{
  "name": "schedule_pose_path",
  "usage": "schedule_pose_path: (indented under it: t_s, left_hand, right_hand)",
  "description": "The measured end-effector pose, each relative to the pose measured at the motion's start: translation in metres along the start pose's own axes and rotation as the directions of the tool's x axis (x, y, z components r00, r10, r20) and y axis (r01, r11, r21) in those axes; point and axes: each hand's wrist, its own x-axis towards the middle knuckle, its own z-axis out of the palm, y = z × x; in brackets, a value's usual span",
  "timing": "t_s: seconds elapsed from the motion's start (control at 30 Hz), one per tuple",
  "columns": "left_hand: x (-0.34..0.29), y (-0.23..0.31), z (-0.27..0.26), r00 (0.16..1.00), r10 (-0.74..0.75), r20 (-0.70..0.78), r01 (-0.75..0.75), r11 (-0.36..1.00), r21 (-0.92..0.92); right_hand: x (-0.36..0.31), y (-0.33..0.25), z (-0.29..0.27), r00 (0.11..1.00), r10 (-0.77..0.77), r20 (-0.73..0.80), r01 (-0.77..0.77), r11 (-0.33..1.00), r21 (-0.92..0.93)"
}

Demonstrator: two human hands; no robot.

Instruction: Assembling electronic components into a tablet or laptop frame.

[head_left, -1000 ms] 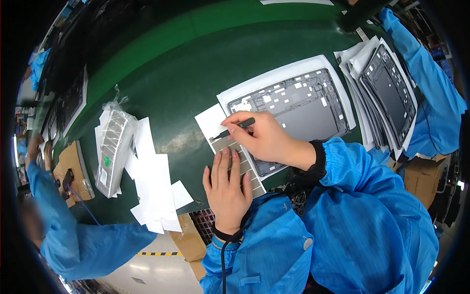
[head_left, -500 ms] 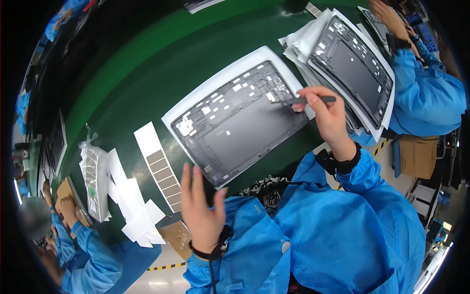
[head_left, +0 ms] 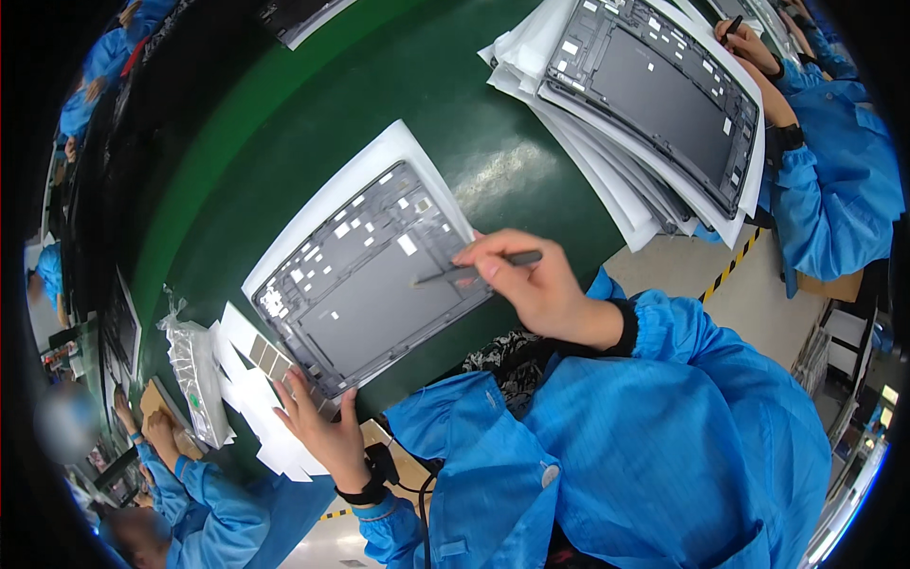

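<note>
A dark grey tablet back housing (head_left: 365,299) with small white patches lies on a white foam sheet (head_left: 332,194) on the green table. My right hand (head_left: 540,289) pinches black tweezers (head_left: 464,272) over the housing's right part. Their tips point at its flat inner face; whether they touch it or hold anything is too small to tell. My left hand (head_left: 327,436) is at the housing's near left corner, fingers spread, thumb close to the edge. Partly hidden behind that hand and the housing is a strip of grey rectangular stickers (head_left: 270,357).
At the far right is a stack of similar housings (head_left: 654,104) between white sheets. White paper pieces (head_left: 261,412) and a clear-wrapped bundle (head_left: 196,379) lie on the left. Co-workers in blue sit at the right (head_left: 839,180) and the lower left (head_left: 223,512).
The housing and its foam sheet have moved left and nearer, now beside the sticker strip. My left hand has come to its corner. The tweezers have moved along with my right hand. The view has shifted.
</note>
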Motion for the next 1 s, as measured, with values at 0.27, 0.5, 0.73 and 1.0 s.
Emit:
schedule_pose_path:
  t_s: [0.27,0.5,0.73,1.0]
  left_hand:
    - [0.007,0.076,-0.002,0.943,0.208,-0.258,-0.276,0.925,-0.262]
    - [0.027,0.144,0.026,0.931,0.340,-0.131,-0.363,0.841,-0.402]
    - [0.031,0.144,0.039,0.941,0.317,-0.116,-0.337,0.855,-0.395]
    - [0.033,0.143,0.040,0.947,0.298,-0.120,-0.320,0.840,-0.439]
  right_hand:
    - [0.010,-0.010,-0.048,0.998,-0.063,0.019,0.066,0.970,-0.233]
    - [0.008,-0.012,-0.032,0.974,-0.208,0.089,0.225,0.842,-0.491]
    - [0.008,-0.011,-0.028,0.983,-0.174,0.065,0.180,0.810,-0.558]
    - [0.010,-0.019,-0.022,0.968,-0.222,0.121,0.248,0.754,-0.608]
